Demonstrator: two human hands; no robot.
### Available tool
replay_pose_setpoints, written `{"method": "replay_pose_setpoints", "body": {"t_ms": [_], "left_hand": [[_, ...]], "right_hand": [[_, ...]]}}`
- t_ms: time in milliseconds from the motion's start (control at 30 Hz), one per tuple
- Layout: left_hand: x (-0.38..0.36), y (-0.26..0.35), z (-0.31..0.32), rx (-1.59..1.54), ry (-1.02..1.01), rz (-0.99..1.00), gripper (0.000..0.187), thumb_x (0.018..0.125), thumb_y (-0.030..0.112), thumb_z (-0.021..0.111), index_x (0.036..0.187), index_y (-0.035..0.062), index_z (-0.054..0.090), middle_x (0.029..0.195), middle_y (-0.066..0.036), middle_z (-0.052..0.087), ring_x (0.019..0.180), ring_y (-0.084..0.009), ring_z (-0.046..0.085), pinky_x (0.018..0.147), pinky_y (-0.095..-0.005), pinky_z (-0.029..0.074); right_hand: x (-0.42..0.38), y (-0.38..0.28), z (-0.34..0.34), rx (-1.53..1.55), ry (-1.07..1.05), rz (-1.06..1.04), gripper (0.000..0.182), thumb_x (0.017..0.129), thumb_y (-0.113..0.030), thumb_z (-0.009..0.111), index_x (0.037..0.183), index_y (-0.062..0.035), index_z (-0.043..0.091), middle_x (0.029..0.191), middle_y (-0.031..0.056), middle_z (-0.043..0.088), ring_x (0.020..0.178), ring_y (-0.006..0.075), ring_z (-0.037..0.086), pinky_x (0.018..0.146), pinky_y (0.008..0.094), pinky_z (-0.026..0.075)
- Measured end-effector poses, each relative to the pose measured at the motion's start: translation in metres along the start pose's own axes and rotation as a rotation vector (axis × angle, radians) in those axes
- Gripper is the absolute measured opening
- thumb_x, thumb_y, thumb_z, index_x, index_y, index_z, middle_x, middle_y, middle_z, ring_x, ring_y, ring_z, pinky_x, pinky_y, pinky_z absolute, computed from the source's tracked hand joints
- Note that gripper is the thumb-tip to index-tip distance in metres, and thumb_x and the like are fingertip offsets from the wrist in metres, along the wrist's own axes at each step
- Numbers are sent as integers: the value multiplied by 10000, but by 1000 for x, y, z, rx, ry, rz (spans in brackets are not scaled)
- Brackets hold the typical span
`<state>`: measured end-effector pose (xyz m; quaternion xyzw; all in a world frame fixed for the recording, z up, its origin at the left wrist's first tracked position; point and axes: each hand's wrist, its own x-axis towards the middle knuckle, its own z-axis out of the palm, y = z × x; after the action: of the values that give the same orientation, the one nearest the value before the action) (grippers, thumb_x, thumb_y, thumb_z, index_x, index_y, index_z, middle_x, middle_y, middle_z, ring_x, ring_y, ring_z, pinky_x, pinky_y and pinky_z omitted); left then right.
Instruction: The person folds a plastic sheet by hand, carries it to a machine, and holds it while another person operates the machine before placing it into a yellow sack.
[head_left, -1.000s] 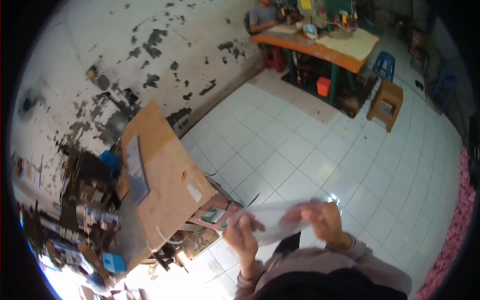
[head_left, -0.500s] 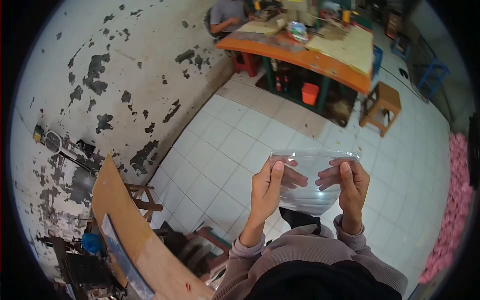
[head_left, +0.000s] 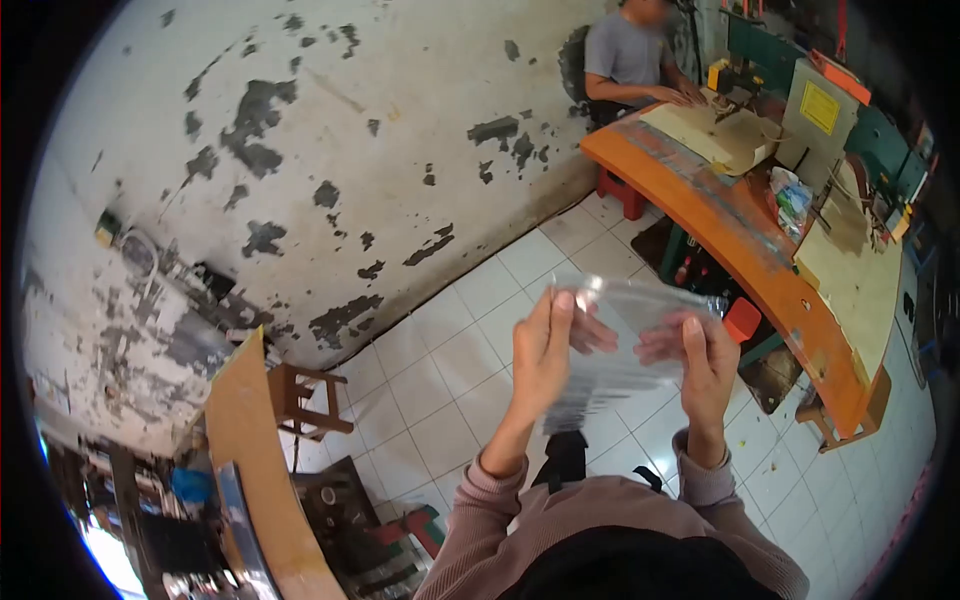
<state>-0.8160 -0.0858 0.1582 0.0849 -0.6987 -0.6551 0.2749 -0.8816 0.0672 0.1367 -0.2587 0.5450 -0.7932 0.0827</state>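
Between my two hands, above the tiled floor, is a clear plastic bag [head_left: 625,350] with a shiny upper edge. My left hand [head_left: 543,350] grips its left side, thumb on the near face and fingers seen through the plastic behind. On the right side my right hand [head_left: 705,365] pinches it in the same way. The lower part of the plastic shows blurred streaks and hangs down toward my legs.
A person [head_left: 625,60] sits at an orange-edged table [head_left: 690,190] bearing sheets and machines. To my left stands a wooden worktable [head_left: 250,420] beside a wooden stool [head_left: 305,400]. A peeling wall [head_left: 400,100] runs behind; white tiles [head_left: 430,370] cover the floor.
My view has turned left, so the orange-edged table and seated person appear further right. Both hands still hold the plastic bag, its lower part now tilted a little to the left.
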Motion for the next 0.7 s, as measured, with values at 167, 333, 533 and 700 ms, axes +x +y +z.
{"method": "replay_pose_setpoints", "body": {"t_ms": [167,333,533,700], "left_hand": [[165,-41,-5,4,-91,147,336,944,262,314,931,-13,507,586,-70,582,490,-144,594,419,-192,403],[322,-55,11,-13,-236,262,331,939,261,344,975,-10,531,554,-41,537,456,-126,576,386,-188,377],[488,-115,64,202,-241,658,255,918,206,416,955,-11,545,525,-35,496,390,-83,498,389,-203,361],[604,-168,125,15,-432,596,222,914,175,417,942,-1,549,459,-31,449,362,-71,456,373,-211,336]], "right_hand": [[142,29,-13,-55,-14,-46,233,889,-148,459,981,55,524,853,148,618,755,202,615,642,270,491],[271,19,-39,-268,8,-108,236,854,-92,518,1048,41,524,886,113,613,792,143,592,657,244,482],[374,63,-55,-216,275,-77,264,871,-136,509,1049,59,517,860,90,617,741,121,598,631,215,494],[473,133,-69,-111,544,-111,260,897,-186,470,1029,22,554,741,4,584,639,54,536,532,164,415]]}}
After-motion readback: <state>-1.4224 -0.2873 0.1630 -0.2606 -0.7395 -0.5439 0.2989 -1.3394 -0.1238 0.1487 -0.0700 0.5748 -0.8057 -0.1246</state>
